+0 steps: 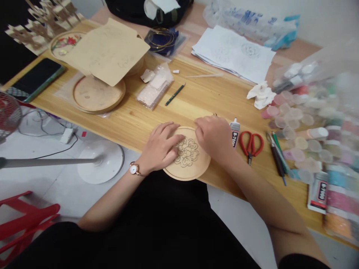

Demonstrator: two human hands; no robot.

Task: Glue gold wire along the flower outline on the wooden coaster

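A round wooden plate (193, 172) with a black flower outline drawn on it lies at the table's near edge, partly over my lap. My left hand (159, 147) rests on the plate's left side, fingers spread over the rim and the drawing. At the plate's upper right rim is my right hand (215, 138), its fingers curled together. Small dark tips poke out above its knuckles; what it holds is hidden. Just beyond that hand lies a B-7000 glue tube (234, 130), partly covered. Red-handled pliers (251, 145) lie to its right.
Pens and a dark tool (277, 158), many small jars (308, 144) and another glue tube (318, 192) crowd the right. A green pencil (175, 94), packets (155, 87), paper sheets (232, 52), a wooden tray (98, 95) and a phone (37, 78) lie farther off.
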